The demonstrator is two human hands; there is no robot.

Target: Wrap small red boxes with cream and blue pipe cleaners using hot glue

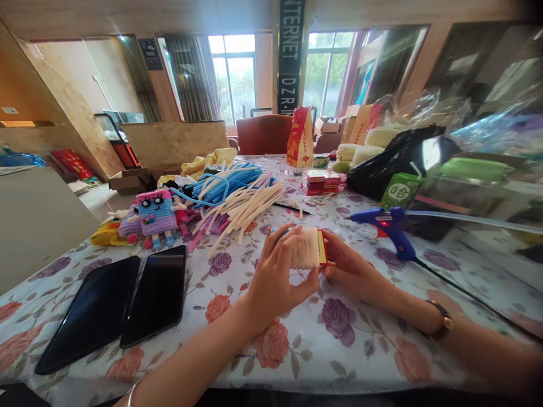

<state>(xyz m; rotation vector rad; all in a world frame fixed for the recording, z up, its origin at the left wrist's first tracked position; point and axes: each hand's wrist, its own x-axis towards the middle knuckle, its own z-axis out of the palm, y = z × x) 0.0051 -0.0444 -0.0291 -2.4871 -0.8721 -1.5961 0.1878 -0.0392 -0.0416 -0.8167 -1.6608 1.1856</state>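
Above white floral-printed tablecloth, one small cream-fuzzy, red-and-yellow cardboard box, presumably light, crushable and best gripped by edges, is pinched by left hand at nine o'clock, right hand at three.

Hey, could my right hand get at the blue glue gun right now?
Probably yes: the blue glue gun is close to your right hand and nothing visible blocks the way, though that hand would likely first have to let go of the cream-wrapped box.

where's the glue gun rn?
Head view, right of centre: the blue glue gun lies beyond the right hand, just on the near side of the green carton.
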